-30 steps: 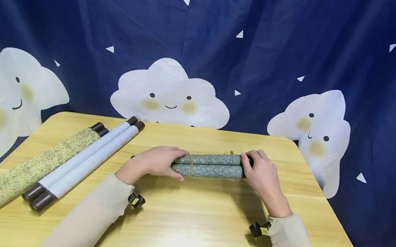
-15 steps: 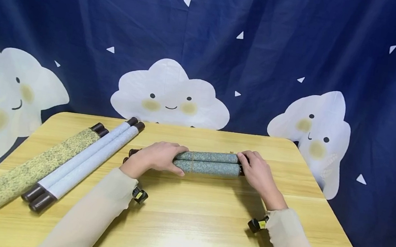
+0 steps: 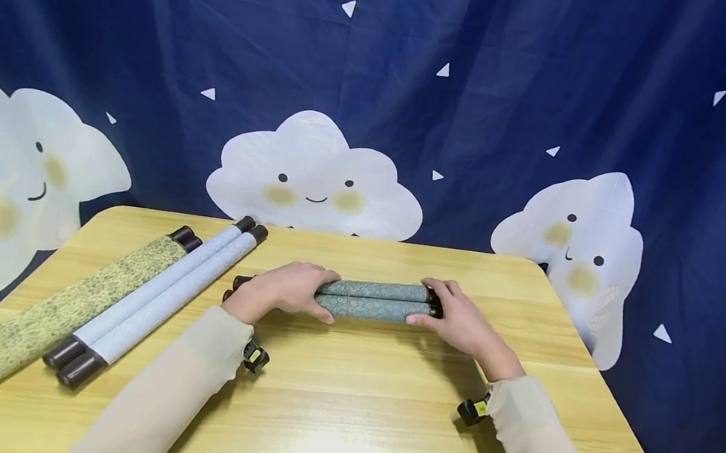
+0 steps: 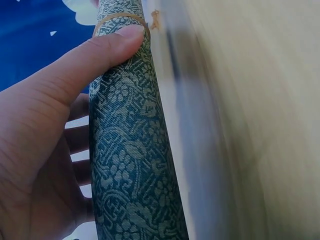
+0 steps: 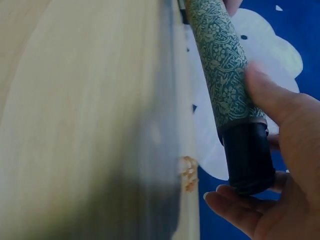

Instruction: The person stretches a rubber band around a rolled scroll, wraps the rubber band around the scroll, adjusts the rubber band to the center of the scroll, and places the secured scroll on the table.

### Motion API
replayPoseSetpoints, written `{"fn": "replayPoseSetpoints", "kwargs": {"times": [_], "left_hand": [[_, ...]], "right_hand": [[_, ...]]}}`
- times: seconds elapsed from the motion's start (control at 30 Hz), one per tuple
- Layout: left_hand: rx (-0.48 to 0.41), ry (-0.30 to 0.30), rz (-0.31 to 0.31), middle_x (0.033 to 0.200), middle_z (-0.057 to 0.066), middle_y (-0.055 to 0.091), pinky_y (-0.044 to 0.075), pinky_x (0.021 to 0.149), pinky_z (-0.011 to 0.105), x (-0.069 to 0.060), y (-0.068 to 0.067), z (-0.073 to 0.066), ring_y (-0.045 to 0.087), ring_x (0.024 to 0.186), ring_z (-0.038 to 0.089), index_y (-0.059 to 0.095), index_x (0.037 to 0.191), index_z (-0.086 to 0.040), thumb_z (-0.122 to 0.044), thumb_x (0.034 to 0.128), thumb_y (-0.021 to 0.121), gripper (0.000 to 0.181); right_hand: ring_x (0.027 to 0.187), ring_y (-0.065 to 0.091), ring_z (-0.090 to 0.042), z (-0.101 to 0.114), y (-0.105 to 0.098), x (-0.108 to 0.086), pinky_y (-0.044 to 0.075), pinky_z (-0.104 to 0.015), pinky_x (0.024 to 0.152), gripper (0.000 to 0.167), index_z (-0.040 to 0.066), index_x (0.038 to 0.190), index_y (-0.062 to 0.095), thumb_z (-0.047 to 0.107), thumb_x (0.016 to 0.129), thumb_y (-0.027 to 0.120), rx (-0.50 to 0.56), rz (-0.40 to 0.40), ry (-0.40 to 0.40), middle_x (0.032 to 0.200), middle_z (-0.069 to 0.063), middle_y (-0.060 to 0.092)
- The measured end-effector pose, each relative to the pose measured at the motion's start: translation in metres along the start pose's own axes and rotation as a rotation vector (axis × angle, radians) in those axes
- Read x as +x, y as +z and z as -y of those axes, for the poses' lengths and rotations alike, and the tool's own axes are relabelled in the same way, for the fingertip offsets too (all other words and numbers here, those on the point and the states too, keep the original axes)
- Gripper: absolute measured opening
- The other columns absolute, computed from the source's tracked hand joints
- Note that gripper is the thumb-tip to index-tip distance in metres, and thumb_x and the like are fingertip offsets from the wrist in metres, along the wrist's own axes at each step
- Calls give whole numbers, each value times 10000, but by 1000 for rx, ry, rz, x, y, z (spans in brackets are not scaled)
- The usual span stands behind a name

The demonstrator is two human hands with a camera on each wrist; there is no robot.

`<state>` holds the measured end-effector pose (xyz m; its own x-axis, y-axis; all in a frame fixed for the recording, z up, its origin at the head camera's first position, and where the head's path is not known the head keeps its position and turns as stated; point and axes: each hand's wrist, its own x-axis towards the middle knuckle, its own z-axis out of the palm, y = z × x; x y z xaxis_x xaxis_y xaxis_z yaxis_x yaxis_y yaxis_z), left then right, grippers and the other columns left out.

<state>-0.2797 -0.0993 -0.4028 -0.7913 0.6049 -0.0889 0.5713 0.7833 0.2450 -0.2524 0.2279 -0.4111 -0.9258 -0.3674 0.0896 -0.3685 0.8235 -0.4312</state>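
A green brocade double-roller scroll [image 3: 373, 308] with dark end knobs lies crosswise between the two hands, bound by a thin cord [image 4: 122, 18] partway along. My left hand [image 3: 290, 287] grips its left part, thumb on the near roller beside the cord and fingers behind. The right hand [image 3: 460, 320] holds the right end, thumb on the brocade near the dark knob [image 5: 248, 157] and fingers around the back and under the end. Much of the scroll's left portion is hidden by the left hand.
On the left of the wooden table [image 3: 343, 390], a pale blue double-roller scroll [image 3: 167, 293] and a yellow patterned one [image 3: 64, 307] lie side by side, slanted. Behind the table hangs a dark blue curtain [image 3: 385, 48] with cloud prints.
The right hand has shifted left along the scroll's right end, and its thumb has come onto the near roller. The scroll has moved slightly left; the left hand keeps its grip.
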Motion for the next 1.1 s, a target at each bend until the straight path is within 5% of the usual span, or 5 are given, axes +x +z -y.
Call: {"fn": "replayPoseSetpoints", "kwargs": {"times": [0.3,0.77,1.1], "left_hand": [[-30,-36,42,1351,116,564,410,1039,458,7,8,8,530,1221,310,463,1452,-93,-539,772,783,874],[-61,-68,71,1398,115,523,386,1062,475,13,9,12,485,1273,325,479,1444,-100,-526,753,805,875],[-105,-109,100,1471,168,431,357,1089,470,10,15,8,429,1329,332,403,1489,-68,-566,837,700,873]], "right_hand": [[1176,521,-397,-3,9,7,431,-567,966,889,174,1505,381,560,791,743,-56,77,-38,1382,-195,449],[1273,434,-444,-5,15,16,365,-587,1034,900,119,1466,446,573,760,769,-134,87,-55,1423,-231,444],[1356,331,-451,-10,17,19,287,-581,1096,912,61,1465,434,576,781,748,-115,101,-95,1493,-245,360]]}}
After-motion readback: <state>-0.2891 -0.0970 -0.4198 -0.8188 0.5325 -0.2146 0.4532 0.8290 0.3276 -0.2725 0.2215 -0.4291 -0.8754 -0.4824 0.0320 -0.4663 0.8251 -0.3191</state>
